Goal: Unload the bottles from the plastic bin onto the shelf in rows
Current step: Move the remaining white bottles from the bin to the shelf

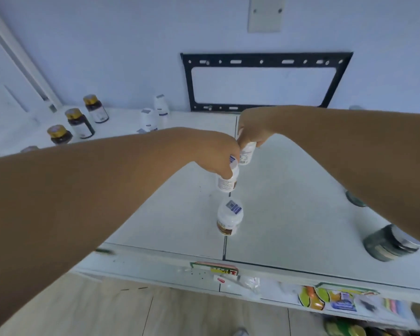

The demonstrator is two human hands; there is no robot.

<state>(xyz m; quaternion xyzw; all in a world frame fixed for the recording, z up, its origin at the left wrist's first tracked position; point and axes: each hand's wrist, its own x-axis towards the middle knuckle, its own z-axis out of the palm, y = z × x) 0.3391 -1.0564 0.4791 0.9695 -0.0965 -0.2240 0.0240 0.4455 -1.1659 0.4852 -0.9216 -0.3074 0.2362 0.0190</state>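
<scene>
Both my arms reach out over the white shelf top point(289, 202). My left hand point(216, 151) grips a white bottle point(227, 181) from above, its base at or just over the shelf. My right hand point(252, 128) grips a second white bottle point(247, 154) just behind the first. A third white bottle point(229, 217) with a brown label stands free in front of them, so the three line up front to back. The plastic bin is out of view.
Three brown bottles with gold caps point(79, 123) stand in a row at the far left, and white bottles point(149, 121) beside them. Dark jars point(389, 243) sit at the right. A black wall bracket point(264, 81) hangs behind. Packaged goods point(330, 299) lie on a lower shelf.
</scene>
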